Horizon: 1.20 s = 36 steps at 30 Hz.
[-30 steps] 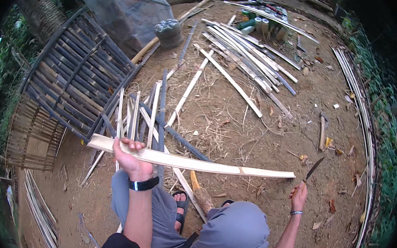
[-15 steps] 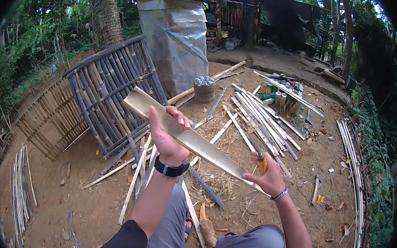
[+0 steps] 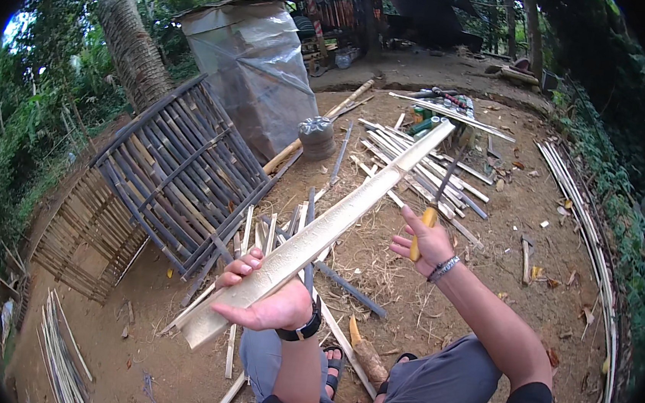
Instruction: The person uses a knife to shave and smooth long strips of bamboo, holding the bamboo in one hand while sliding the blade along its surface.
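A long, pale split bamboo slat point(image 3: 328, 236) lies across my left hand point(image 3: 271, 304), its hollow side up and a node near the far end. My left fingers wrap its near end, with the thumb along the other edge. The slat slants up to the right, away from me. To its right, my right hand point(image 3: 432, 246) holds a knife by its yellow handle point(image 3: 422, 233), thumb and fingers loosely around it. The thin dark blade point(image 3: 450, 174) points away from me. The right hand is apart from the slat.
Bamboo strips point(image 3: 410, 159) lie piled ahead, beside a clear plastic bottle point(image 3: 317, 136). A dark bamboo panel point(image 3: 179, 177) leans at the left. A pointed wooden stake point(image 3: 367, 355) is between my feet. A hammer-like tool point(image 3: 526, 258) lies right; long strips point(image 3: 584, 240) line the right edge.
The slat has swung round: its far end now points up and right instead of sloping down toward my right hand. My right hand has come off it, still with the knife.
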Each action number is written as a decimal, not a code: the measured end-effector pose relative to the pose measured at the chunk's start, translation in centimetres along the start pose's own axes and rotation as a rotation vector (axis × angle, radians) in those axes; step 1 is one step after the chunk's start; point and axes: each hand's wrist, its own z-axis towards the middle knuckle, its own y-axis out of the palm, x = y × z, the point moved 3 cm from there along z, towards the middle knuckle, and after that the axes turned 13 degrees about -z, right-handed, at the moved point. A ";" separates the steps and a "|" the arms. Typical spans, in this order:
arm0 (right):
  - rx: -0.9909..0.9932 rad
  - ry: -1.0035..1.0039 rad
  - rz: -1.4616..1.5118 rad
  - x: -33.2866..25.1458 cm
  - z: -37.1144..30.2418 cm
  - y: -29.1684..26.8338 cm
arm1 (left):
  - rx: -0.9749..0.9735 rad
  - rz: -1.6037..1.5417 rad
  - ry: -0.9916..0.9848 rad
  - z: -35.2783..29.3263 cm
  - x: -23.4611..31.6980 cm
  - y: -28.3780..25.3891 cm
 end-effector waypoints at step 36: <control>0.210 -1.195 -1.150 0.0 0.5 1.4 | -0.606 0.103 -1.262 4.4 -13.8 0.3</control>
